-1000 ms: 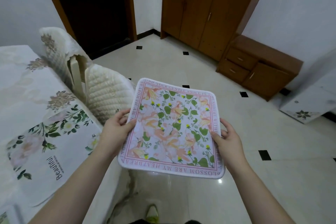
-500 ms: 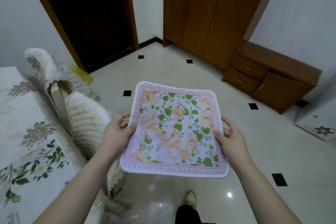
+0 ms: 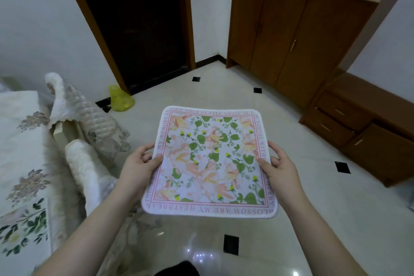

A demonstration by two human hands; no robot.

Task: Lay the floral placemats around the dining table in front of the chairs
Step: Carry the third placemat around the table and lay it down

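Observation:
I hold a square floral placemat (image 3: 210,161) flat in the air over the floor; it has pink flowers, green leaves and a lettered pink border. My left hand (image 3: 139,163) grips its left edge and my right hand (image 3: 280,168) grips its right edge. The dining table (image 3: 15,152), under a flowered cloth, runs along the left edge. One placemat with green leaves (image 3: 20,231) lies on it at the lower left. Two chairs with quilted white covers, one (image 3: 74,105) farther and one (image 3: 87,170) nearer, stand against the table's side.
A dark doorway (image 3: 139,24) is straight ahead with a yellow bag (image 3: 119,98) on the floor beside it. A tall wooden cabinet (image 3: 291,33) and a low drawer unit (image 3: 363,127) line the right wall. Glossy tiled floor (image 3: 313,219) lies between.
My view has turned right and lifted: the table and chairs have slid toward the left edge and the doorway has come into fuller view. Both hands still carry the placemat level.

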